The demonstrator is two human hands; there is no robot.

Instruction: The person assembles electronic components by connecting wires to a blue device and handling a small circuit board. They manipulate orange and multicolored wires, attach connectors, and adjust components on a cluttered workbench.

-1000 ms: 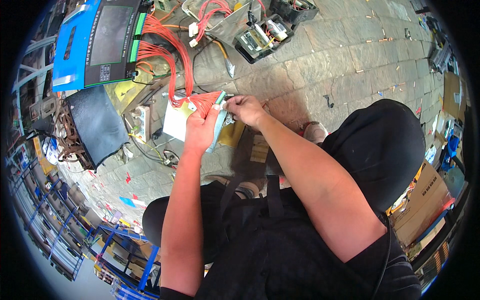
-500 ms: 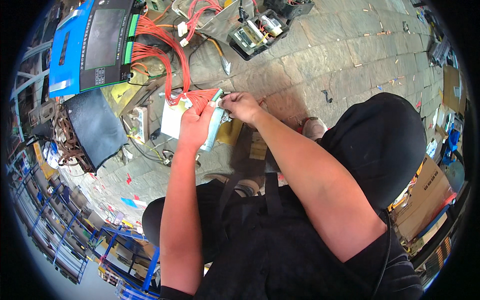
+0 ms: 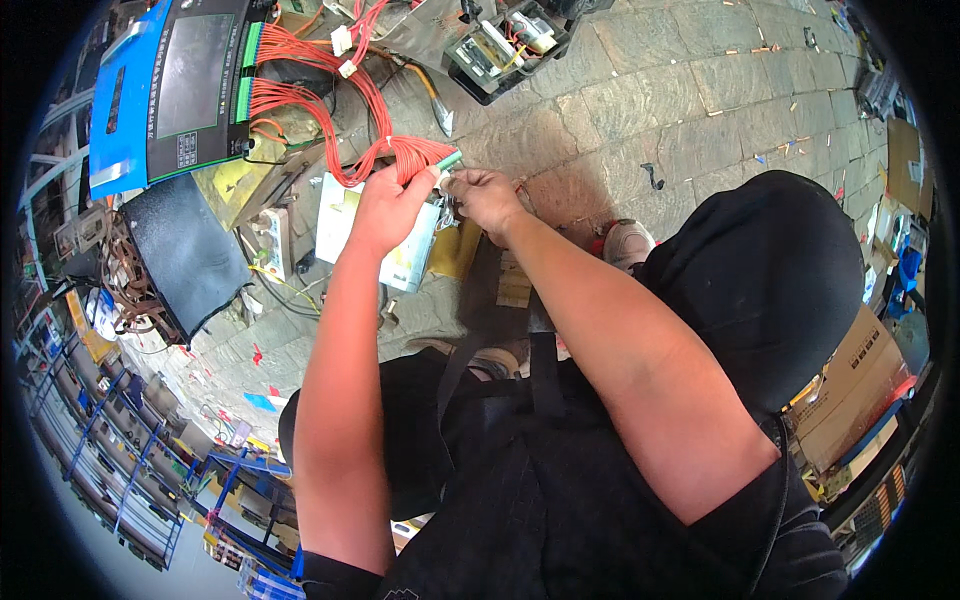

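Note:
My left hand [image 3: 385,212] is closed around the end of a bundle of thin red wires [image 3: 418,153]. At that end sits a green terminal connector [image 3: 451,160], tilted up to the right. Close beside it, my right hand [image 3: 484,200] has thumb and forefinger pinched together; whatever lies between them is too small to make out. The wires loop back to a blue and black control box [image 3: 190,85] with green terminal strips along its right side. Below my hands lies a pale flat box [image 3: 405,262], partly covered by my left hand.
An open black case [image 3: 508,48] with small parts stands at the far side. A black mat [image 3: 185,250] and a white power strip [image 3: 272,243] lie at the left. My shoe [image 3: 628,243] rests on the tiled floor. Cardboard [image 3: 850,390] stands at the right.
Both hands have moved slightly away from me. The green connector has turned from steep to nearly level and sticks out past my left fingers. The whole view has shifted a little.

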